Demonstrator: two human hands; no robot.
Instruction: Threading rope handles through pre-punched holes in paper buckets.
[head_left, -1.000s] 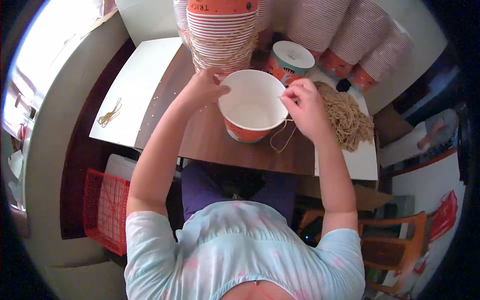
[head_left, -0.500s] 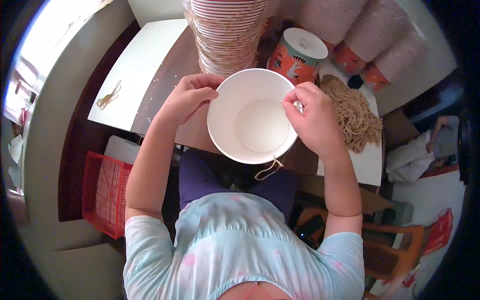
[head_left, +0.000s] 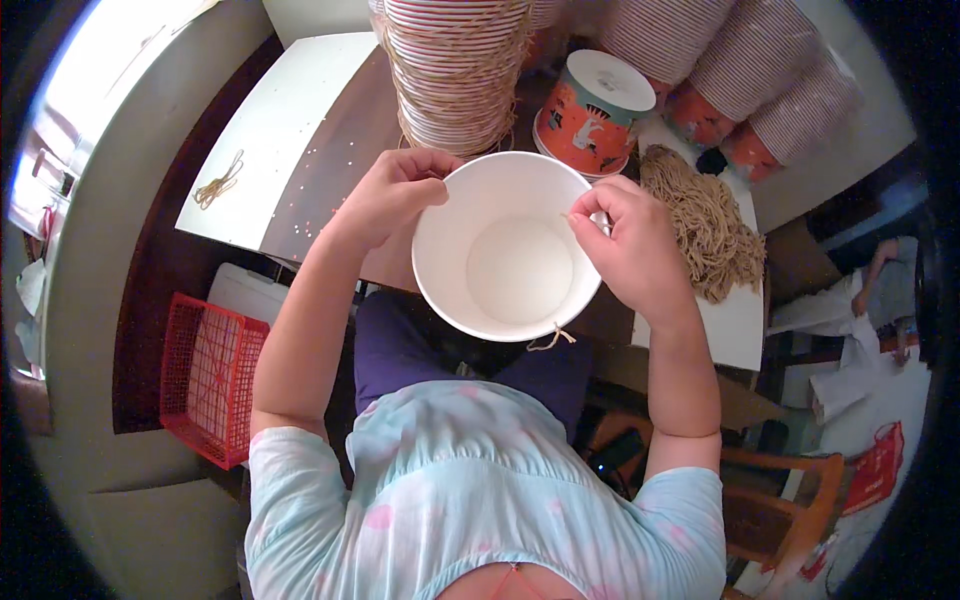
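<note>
A white paper bucket (head_left: 520, 270) is tilted with its mouth toward me, showing a bare inside. My left hand (head_left: 405, 195) is closed at its upper left rim, thumb and fingers pinched together. At the right side of the rim my right hand (head_left: 630, 235) pinches what looks like a short beige cord end, poking out from the fingertips over the mouth. A small shiny piece (head_left: 601, 222) shows between those fingers, too small to name. From the near rim hangs a knotted cord end (head_left: 552, 340). The bucket's outer wall is hidden.
A tall stack of nested buckets (head_left: 455, 85) wound with cord stands beyond my hands. Beside it are an upside-down orange and green bucket (head_left: 590, 115), more stacks (head_left: 745, 75) and a heap of beige cords (head_left: 700, 220). A red crate (head_left: 210, 380) is low left; another person (head_left: 880, 285) is far right.
The bucket has come slightly nearer to me, its mouth still toward me. Both hands keep their places at the rim. The hanging cord end now droops less.
</note>
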